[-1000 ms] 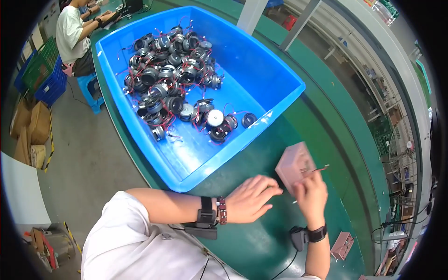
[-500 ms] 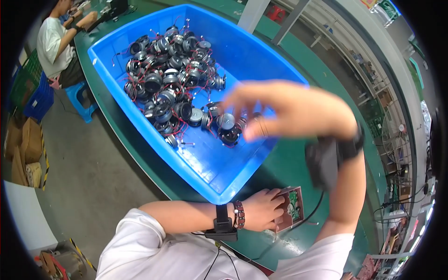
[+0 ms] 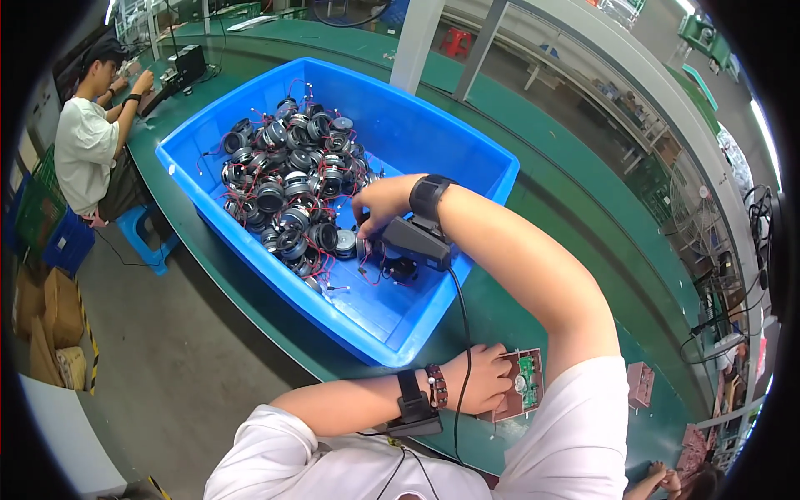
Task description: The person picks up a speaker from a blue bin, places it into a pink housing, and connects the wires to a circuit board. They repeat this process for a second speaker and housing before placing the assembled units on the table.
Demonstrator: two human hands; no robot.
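Observation:
A large blue plastic bin [image 3: 492, 158] holds a heap of small round black-and-grey speakers [image 3: 271, 196] with thin red wires. Over the bin's near right part, my right hand [image 3: 385, 202] reaches down among the speakers. Its thumb and forefinger are apart, beside a speaker lying close to a grey-backed one [image 3: 346, 241]; the hand and wrist device hide part of the pile. Down by the bin's near corner, my left hand [image 3: 482, 379] grips the left wall of a small brown open box [image 3: 533, 400]. A green circuit board [image 3: 527, 372] shows inside that box.
A green workbench [image 3: 583, 408] carries the bin and another brown box [image 3: 640, 384]. A black cable [image 3: 463, 333] hangs from my right wrist device [image 3: 421, 240]. At far left, a person [image 3: 87, 150] sits working; another person's hands [image 3: 662, 477] show lower right.
My right hand has swung left and down into the bin, onto the speakers. My left hand stays on the brown box. The view has shifted, bringing more bench and the second box into sight.

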